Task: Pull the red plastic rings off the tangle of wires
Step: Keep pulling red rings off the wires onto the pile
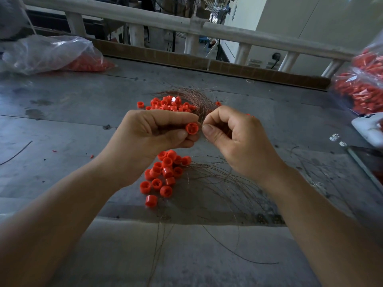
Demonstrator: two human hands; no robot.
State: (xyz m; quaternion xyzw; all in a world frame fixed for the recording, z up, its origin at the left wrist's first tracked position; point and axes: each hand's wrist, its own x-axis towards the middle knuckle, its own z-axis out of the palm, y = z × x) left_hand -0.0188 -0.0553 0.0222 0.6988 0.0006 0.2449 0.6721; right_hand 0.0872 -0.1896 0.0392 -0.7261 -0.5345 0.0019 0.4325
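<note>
here, left hand [153, 131] pinches ring [192, 127] — wires [199, 104] behind

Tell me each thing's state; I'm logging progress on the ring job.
left hand: grips a red ring
right hand: pinches the wires beside that ring
near ring pile: lying loose
far ring pile: heaped against the wires
left bag: slumped, part full of red pieces
right bag: bulging with red pieces

One view only, head-worn and wide-angle, looking forward and down: left hand [157, 131] and right hand [234, 139] meet close up at dead centre, the table [62, 104] stretches away beyond them, the railing [145, 19] curves along the top edge
</note>
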